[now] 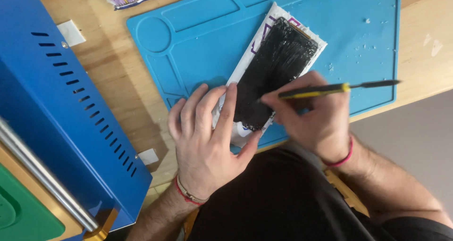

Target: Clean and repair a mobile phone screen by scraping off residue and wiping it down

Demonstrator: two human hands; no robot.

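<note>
1. On the blue mat point(198, 14), a black phone panel point(276, 71) lies on white paper point(245, 64), its long axis running away and to the right.
2. Left hand point(207, 137) presses flat, fingers spread, on the panel's near left edge.
3. Right hand point(311, 113) is closed around a yellow-and-black tool point(325, 88); its tip is hidden by the fingers.
4. Beside the mat, a blue machine point(61, 109) is cut off at the frame's edge.

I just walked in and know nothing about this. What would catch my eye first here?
Most likely the black phone screen, streaked and lying on white paper in the middle of a bright blue mat. The left hand presses down its near end while the right hand holds a yellow and black tool across it. A big blue metal box with vent slots fills the left side.
</note>
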